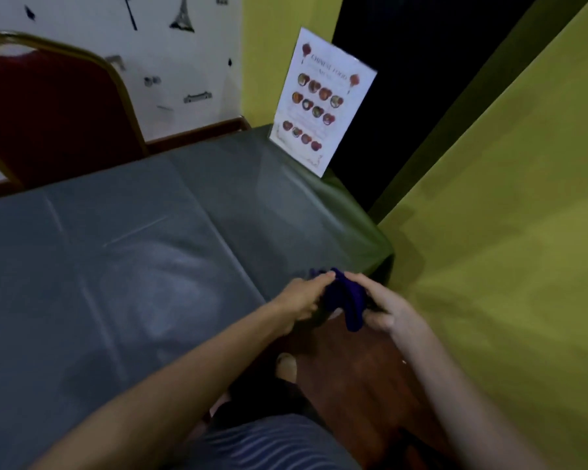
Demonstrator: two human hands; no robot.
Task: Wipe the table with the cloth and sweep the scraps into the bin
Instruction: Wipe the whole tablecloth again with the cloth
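Low in the middle of the frame, just off the right corner of the grey plastic-covered table, both hands hold a bunched dark purple cloth. The left hand pinches the cloth's upper left part with curled fingers, and the right hand grips its right side, fingers wrapped around the hanging fold. The cloth hangs over the reddish-brown floor, at the table edge rather than flat on the top. Toward the upper middle, a laminated white menu card with pictures of dishes stands upright at the far table corner, leaning toward the yellow-green wall. At upper left a red padded chair with a gold metal frame stands behind the table.
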